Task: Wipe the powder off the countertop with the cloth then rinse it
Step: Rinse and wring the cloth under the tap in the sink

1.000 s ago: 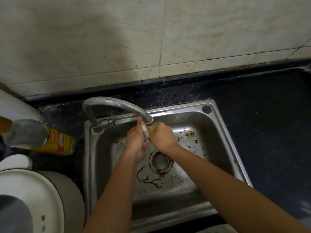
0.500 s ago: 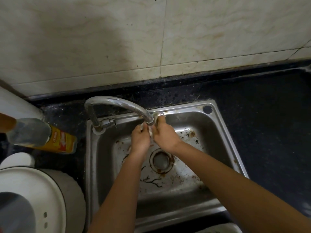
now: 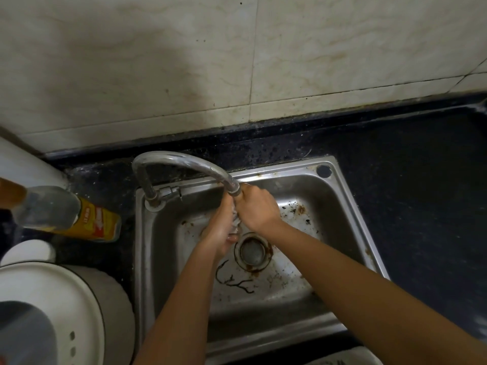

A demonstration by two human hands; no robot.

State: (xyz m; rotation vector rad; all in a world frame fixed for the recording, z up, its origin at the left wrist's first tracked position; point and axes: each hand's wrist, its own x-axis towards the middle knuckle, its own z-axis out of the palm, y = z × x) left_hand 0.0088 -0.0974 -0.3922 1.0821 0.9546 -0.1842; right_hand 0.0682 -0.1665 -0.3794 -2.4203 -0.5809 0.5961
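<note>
Your left grip (image 3: 222,230) and right grip (image 3: 257,209) both clasp the cloth (image 3: 236,220) at centre frame, over the sink (image 3: 353,206). Since a second ago they have risen to just under the tap (image 3: 189,162) mouth. Rinsing appears under way; wiping looks done. Water flow unclear.

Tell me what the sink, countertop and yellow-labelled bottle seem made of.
Sink: likely stainless steel, dull grey sheen with rust stains. Countertop: probably polished stone, black with pale specks. Bottle: clear, glass or plastic, cannot tell which.
</note>
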